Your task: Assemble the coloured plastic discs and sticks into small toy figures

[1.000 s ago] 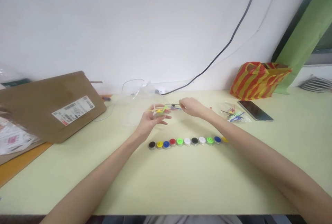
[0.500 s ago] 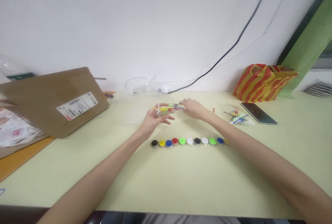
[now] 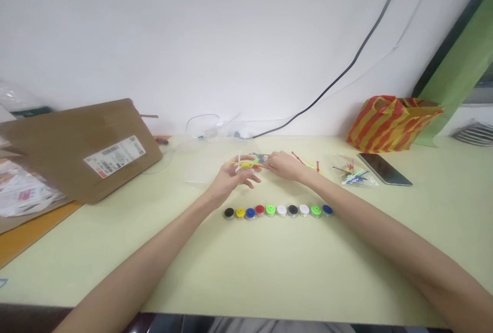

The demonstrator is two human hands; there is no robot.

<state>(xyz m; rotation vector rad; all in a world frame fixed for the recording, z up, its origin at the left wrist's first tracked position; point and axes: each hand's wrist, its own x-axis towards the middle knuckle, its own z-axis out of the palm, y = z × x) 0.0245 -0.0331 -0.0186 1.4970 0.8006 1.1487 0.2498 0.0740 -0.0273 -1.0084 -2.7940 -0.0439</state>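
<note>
My left hand [image 3: 227,178] holds a small toy of thin coloured plastic pieces [image 3: 246,165], yellow, green and white, between thumb and fingers. Its other fingers are spread. Close by on the right, my right hand [image 3: 281,164] has its fingers pinched together at the toy's red and blue end; what exactly they grip is hidden. Nearer to me, a row of several small round discs [image 3: 270,210] with clear undersides lies on the table, in black, yellow, blue, red, green and white. Behind my right wrist lie thin red and yellow plastic sticks [image 3: 298,157].
At right are a clear bag of coloured plastic parts [image 3: 354,172], a dark phone [image 3: 385,168] and a red-and-yellow striped bag [image 3: 379,125]. A cardboard piece [image 3: 77,143] leans at left. Clear plastic sheeting [image 3: 208,153] lies near the wall, below a black cable [image 3: 335,81].
My right hand has shifted slightly left and in towards the toy. The red and yellow sticks behind its wrist show more now. My left hand has stayed nearly in place.
</note>
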